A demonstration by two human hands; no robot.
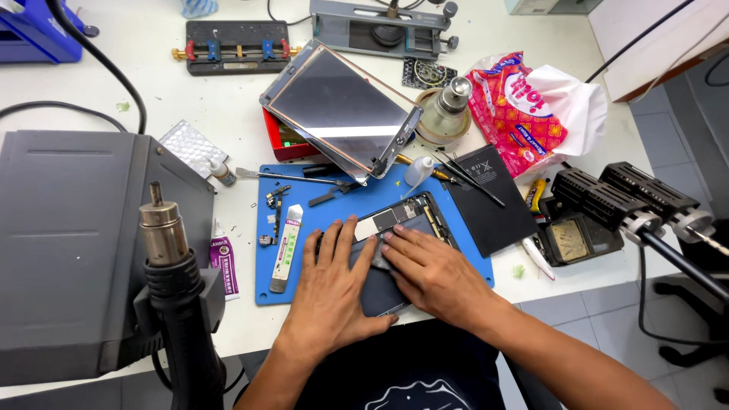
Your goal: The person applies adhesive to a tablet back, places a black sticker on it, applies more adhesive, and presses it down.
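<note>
Bare forearms; dark shirt, white print

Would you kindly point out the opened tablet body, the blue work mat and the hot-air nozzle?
opened tablet body (406, 216), head view, exposed boards.
blue work mat (267, 292), head view, bare lower-left corner.
hot-air nozzle (162, 228), head view, metal barrel.

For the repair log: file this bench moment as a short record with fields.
Setting: white workbench seen from a head camera
Work surface: blue mat
Left hand: flat on the opened tablet body
Right hand: fingertips pressing the same tablet body beside the left hand
Removed screen: propped tilted behind the mat
Left of mat: hot air nozzle on its grey station
Right of mat: black flat battery, pink plastic bag
Small tools: tweezers, white pry stick
</note>
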